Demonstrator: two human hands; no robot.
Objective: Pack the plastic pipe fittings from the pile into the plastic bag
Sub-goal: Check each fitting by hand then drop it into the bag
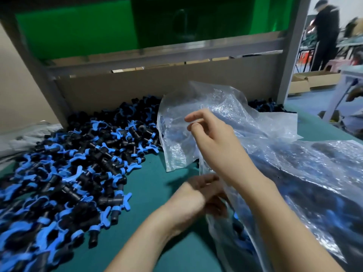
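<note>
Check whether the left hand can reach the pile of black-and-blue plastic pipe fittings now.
Probably yes: the pile lies beside the left hand on the green table, nothing between, though that hand seems to grip the clear plastic bag.

A wide-angle head-worn camera looks forward and down, close over the teal cloth tabletop (pixel 155 179) and black-and-blue plastic pipe fittings (pixel 88 154).
</note>
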